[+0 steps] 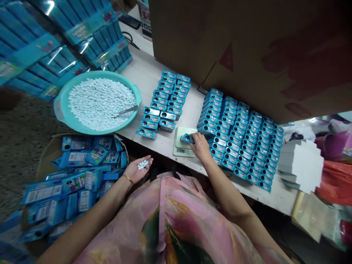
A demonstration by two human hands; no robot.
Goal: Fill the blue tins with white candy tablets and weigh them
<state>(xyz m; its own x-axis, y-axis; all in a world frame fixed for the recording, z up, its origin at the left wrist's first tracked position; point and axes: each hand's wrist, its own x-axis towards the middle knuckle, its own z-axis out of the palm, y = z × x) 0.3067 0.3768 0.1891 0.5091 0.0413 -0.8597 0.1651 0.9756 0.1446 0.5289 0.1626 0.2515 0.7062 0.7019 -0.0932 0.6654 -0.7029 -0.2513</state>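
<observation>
My left hand (136, 169) is palm up over the table's front edge, cupping a few small white mints (142, 164). My right hand (199, 145) grips a small blue tin (187, 138) that rests on a flat digital scale (182, 150). Close to that hand stands a dense block of blue tins (239, 143), many with round openings showing. Further left lie shorter rows of similar tins (162, 102). A teal basin (62, 110) holds a heap of pale mints (101, 104), with a metal scoop (125, 112) lying on them.
A white table (144, 75) carries these things, with a large cardboard box (247, 47) along its back. Blue cartons (74, 183) fill a bin below the left edge. Shrink-wrapped blue packs (63, 40) rise at upper left, and stacked white card (301, 167) sits at right.
</observation>
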